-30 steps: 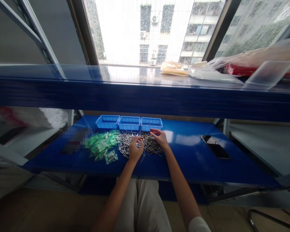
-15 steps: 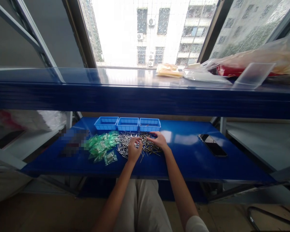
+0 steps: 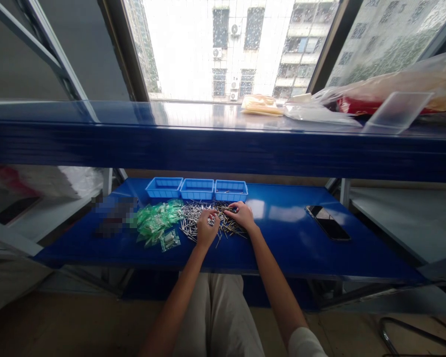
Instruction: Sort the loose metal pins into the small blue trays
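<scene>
Small metal pins lie in one spread heap on the blue table, silver pins (image 3: 191, 224) on the left and darker, brassy pins (image 3: 228, 229) on the right. Over the middle of the heap is my left hand (image 3: 207, 230), its fingers curled in towards the thumb; whatever they hold is too small to name. My right hand (image 3: 242, 216) reaches into the brassy side, thumb and fingertips bent together around something I cannot make out. Just left of the heap lie green plastic packets (image 3: 154, 221) and a clear small bag (image 3: 170, 240) with pale pieces inside.
Behind the heap stand three blue trays in a row: a left tray (image 3: 164, 194), a middle tray (image 3: 196, 195) and a right tray (image 3: 231, 196) holding a few pins. A phone (image 3: 329, 223) lies at the right. A blue shelf (image 3: 223, 151) crosses above the table.
My right hand has shifted slightly left and its thumb and fingers have drawn closer together at the brassy pins. My left hand stays almost where it was. The view tilts slightly.
</scene>
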Tool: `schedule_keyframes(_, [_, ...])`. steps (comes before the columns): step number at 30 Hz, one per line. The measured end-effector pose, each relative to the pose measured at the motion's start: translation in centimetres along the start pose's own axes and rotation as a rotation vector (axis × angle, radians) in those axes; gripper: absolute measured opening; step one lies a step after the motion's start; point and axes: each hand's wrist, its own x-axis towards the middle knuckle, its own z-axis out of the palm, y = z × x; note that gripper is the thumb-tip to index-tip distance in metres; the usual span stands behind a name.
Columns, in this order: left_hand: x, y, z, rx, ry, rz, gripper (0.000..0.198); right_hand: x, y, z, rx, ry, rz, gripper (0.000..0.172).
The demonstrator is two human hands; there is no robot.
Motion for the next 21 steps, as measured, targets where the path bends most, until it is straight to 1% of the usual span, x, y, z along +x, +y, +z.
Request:
schedule_keyframes(4, [-0.1, 0.2, 0.0, -0.001, 0.002, 0.001, 0.013, 0.2, 0.2, 0.3, 0.001, 0.036, 0.01, 0.042])
schedule_keyframes(12, [-0.1, 0.2, 0.0, -0.007, 0.005, -0.008, 0.013, 0.5, 1.0, 0.9, 0.032, 0.087, 0.035, 0.033])
schedule_keyframes(21, [-0.2, 0.4, -0.2, -0.033, -0.004, -0.031, 0.012, 0.7, 1.0, 0.8, 0.129, 0.089, 0.031, 0.04])
